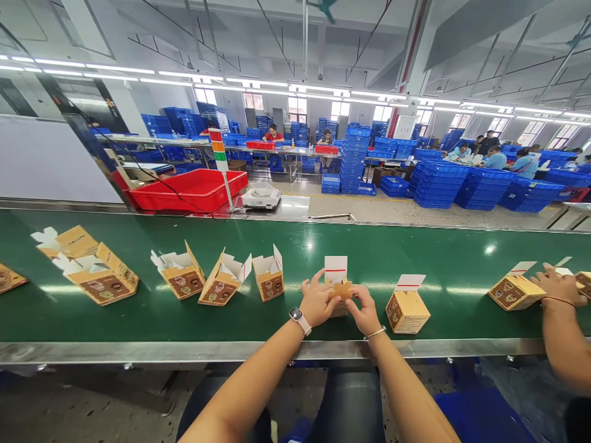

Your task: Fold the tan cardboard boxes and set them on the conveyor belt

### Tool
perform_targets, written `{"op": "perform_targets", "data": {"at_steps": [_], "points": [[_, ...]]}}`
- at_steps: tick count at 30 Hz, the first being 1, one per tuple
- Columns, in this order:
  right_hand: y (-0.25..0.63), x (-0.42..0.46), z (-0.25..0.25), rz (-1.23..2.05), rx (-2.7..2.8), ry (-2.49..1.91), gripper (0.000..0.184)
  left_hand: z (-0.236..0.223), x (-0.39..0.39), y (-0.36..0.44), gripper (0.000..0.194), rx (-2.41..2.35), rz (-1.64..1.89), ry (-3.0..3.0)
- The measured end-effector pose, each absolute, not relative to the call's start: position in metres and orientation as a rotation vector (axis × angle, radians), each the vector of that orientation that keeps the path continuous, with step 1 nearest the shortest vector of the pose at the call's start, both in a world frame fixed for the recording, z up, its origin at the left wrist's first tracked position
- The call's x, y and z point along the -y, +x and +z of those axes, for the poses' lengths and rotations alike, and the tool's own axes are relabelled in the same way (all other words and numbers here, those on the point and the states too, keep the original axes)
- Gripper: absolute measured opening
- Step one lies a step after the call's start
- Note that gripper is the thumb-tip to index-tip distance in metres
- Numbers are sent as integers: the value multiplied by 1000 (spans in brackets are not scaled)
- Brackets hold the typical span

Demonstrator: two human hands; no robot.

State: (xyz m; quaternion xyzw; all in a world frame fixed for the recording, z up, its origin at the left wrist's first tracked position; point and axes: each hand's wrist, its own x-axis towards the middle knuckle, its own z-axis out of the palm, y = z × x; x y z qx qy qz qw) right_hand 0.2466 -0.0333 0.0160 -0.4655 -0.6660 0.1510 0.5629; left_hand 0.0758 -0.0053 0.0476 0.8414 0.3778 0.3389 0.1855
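In front of me on the green belt stands a small brown cardboard box, its white flap with a red line raised at the back. My left hand is closed on its left side, thumb at the front flap. From the right, the fingers of my right hand pinch the same front flap. My hands partly hide the box's body. Just right of them sits a box with a closed top and a raised white flap. Left of my hands, an open box has its flaps up.
More open boxes stand to the left along the green belt. At the far right a co-worker's hand touches boxes. Beyond the belt are a red bin, a scale and stacked blue crates.
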Motion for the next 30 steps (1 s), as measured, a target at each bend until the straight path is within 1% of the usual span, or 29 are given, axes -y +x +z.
{"op": "perform_targets", "data": {"at_steps": [2, 5, 7, 9, 11, 12, 13, 14, 16, 18, 20, 23, 28, 30], "points": [[250, 26, 21, 310, 1614, -1115, 30, 48, 2, 78, 28, -1042, 942, 2372], [248, 15, 23, 367, 1503, -1183, 40, 39, -4, 86, 25, -936, 1032, 2232], [243, 10, 19, 399, 1354, -1227, 47, 30, -8, 92, 18, -871, 1147, 1995], [239, 7, 13, 398, 1241, -1257, 47, 23, -10, 98, 8, -892, 1289, 1672], [238, 4, 7, 388, 1164, -1275, 38, 22, -12, 105, 25, -943, 1358, 1377], [239, 2, 5, 392, 1103, -1291, 33, 25, -14, 108, 32, -956, 1332, 1261], [241, 1, 4, 405, 1029, -1314, 30, 29, -15, 112, 35, -954, 1264, 1170], [243, -1, 3, 432, 948, -1342, 32, 33, -17, 117, 34, -942, 1177, 1102], [251, -5, 5, 556, 800, -1385, 42, 42, -20, 126, 26, -928, 1026, 1014], [258, -7, 9, 705, 739, -1387, 43, 48, -23, 136, 19, -939, 955, 985], [263, -8, 13, 813, 736, -1365, 37, 49, -26, 145, 18, -951, 920, 976], [268, -5, 19, 874, 732, -1363, 30, 47, -26, 156, 19, -963, 872, 962], [277, 6, 32, 912, 692, -1366, 25, 47, -22, 166, 16, -956, 884, 976], [282, 13, 37, 893, 672, -1357, 26, 48, -18, 166, 17, -965, 924, 981]]}}
